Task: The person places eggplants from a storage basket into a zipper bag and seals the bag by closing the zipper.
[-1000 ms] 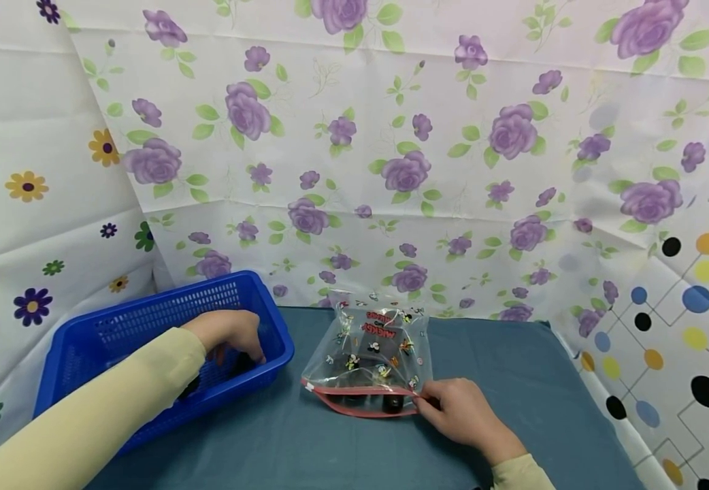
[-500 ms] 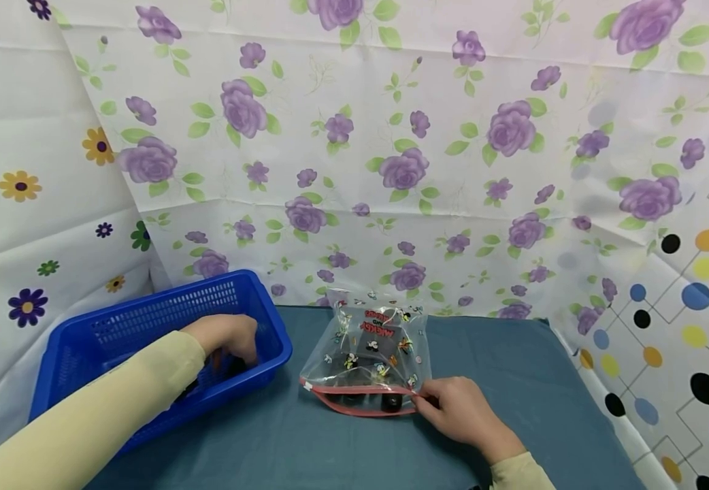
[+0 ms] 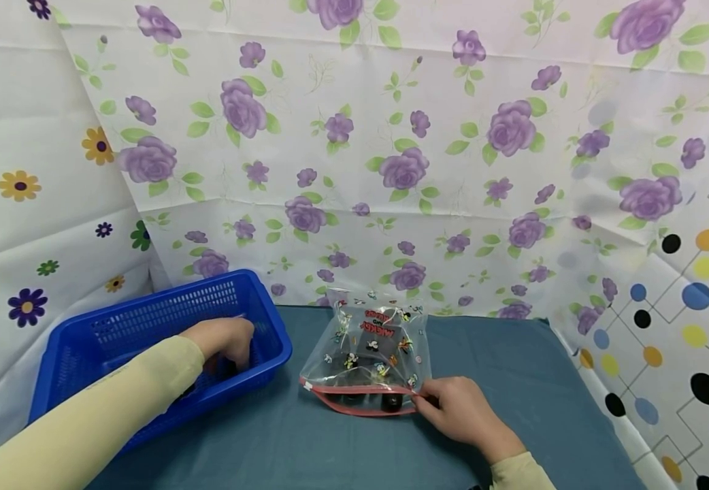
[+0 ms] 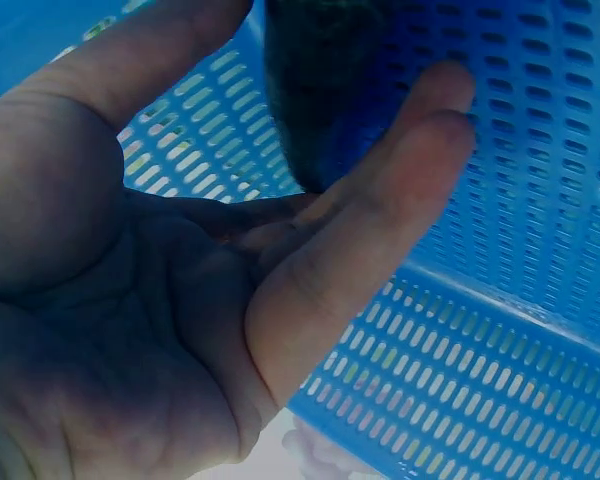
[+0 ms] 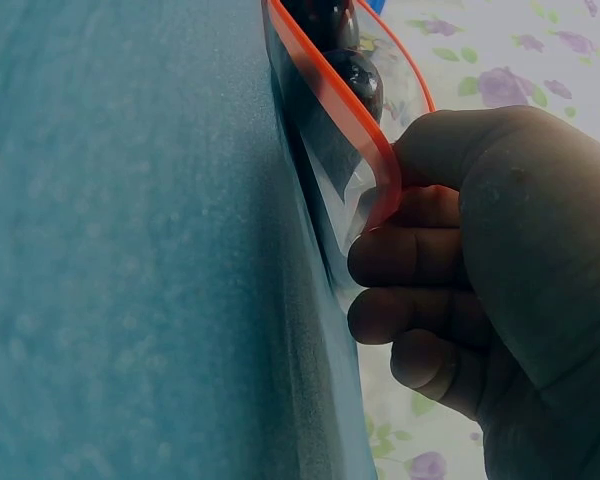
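My left hand (image 3: 232, 340) is down inside the blue plastic basket (image 3: 42, 374). In the left wrist view its fingers are loosely extended beside a dark, greenish-black object (image 4: 315, 100) with a tapered end; whether they touch it is unclear. My right hand (image 3: 461, 412) pinches the red zip edge (image 5: 345, 95) of a clear zip bag (image 3: 336, 361) with cartoon prints, between thumb and index finger. The bag lies on the table, its mouth gaping towards me. Inside are dark glossy rounded things (image 5: 355, 80), one of them near the opening.
Dark blue-green cloth (image 3: 330, 456) covers the table. A white curtain with purple flowers (image 3: 403, 170) hangs behind, and patterned sheets hang at both sides. The basket's perforated wall (image 4: 540, 130) surrounds my left hand.
My left hand has sunk a little and shifted slightly left inside the basket. The right hand and the bag stay in place.
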Action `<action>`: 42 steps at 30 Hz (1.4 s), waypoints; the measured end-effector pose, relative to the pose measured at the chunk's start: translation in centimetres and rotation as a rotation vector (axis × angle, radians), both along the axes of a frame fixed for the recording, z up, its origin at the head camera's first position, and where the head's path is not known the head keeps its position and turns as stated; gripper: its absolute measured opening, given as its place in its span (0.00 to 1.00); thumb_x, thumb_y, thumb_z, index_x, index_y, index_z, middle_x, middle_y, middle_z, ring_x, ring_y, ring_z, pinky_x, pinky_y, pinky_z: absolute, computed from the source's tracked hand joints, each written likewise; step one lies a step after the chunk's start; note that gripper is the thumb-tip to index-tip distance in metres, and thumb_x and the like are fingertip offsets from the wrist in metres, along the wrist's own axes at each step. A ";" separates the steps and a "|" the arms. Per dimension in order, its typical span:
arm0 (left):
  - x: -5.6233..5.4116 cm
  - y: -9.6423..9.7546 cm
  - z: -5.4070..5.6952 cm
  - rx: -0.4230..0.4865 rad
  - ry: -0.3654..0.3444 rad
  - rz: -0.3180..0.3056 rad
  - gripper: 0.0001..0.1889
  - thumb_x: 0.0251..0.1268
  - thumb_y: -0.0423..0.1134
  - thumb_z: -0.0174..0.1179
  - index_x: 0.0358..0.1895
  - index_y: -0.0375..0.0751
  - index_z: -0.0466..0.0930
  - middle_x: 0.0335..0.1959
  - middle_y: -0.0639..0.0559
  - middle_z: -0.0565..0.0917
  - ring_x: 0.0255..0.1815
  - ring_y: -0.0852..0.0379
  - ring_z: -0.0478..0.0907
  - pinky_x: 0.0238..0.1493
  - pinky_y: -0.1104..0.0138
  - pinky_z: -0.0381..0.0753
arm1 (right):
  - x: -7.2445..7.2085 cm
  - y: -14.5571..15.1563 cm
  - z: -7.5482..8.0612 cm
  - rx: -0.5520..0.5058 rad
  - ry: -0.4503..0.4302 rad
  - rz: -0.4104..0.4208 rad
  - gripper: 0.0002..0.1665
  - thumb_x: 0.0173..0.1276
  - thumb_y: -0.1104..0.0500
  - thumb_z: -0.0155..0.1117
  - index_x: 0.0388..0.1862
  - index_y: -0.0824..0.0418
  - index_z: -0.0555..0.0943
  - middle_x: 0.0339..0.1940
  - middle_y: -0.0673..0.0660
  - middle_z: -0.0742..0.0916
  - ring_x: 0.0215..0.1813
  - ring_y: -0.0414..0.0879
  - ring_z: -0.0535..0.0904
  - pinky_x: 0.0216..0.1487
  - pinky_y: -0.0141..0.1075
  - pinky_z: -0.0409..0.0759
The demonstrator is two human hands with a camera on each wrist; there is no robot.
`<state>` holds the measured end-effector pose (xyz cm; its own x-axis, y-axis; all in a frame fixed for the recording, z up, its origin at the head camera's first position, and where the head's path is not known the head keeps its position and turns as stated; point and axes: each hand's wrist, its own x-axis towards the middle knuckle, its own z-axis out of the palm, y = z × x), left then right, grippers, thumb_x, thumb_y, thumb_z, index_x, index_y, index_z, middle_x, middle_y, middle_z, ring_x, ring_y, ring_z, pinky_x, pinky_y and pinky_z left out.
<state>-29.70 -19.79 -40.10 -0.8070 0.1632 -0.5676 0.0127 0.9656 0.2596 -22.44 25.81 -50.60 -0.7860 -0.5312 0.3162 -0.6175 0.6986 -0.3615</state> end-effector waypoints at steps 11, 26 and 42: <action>0.6 -0.3 -0.2 -0.020 0.013 -0.026 0.08 0.69 0.25 0.72 0.41 0.30 0.80 0.33 0.34 0.84 0.25 0.38 0.90 0.30 0.47 0.93 | 0.0 0.0 -0.1 -0.008 -0.009 0.002 0.19 0.80 0.56 0.74 0.27 0.39 0.83 0.18 0.31 0.75 0.18 0.28 0.66 0.23 0.30 0.65; 0.6 -1.4 -0.6 0.013 0.046 0.024 0.35 0.69 0.26 0.71 0.76 0.20 0.69 0.63 0.21 0.80 0.27 0.37 0.88 0.28 0.47 0.92 | -0.2 0.0 -0.3 -0.005 -0.010 0.001 0.19 0.81 0.55 0.73 0.27 0.39 0.83 0.18 0.31 0.75 0.19 0.28 0.66 0.23 0.30 0.65; 0.7 -3.2 1.0 0.163 0.045 0.047 0.31 0.60 0.27 0.71 0.67 0.29 0.70 0.45 0.37 0.79 0.32 0.40 0.86 0.27 0.51 0.93 | -0.2 0.1 -0.2 -0.001 -0.015 -0.001 0.19 0.81 0.55 0.73 0.27 0.39 0.83 0.18 0.32 0.74 0.18 0.28 0.65 0.23 0.30 0.65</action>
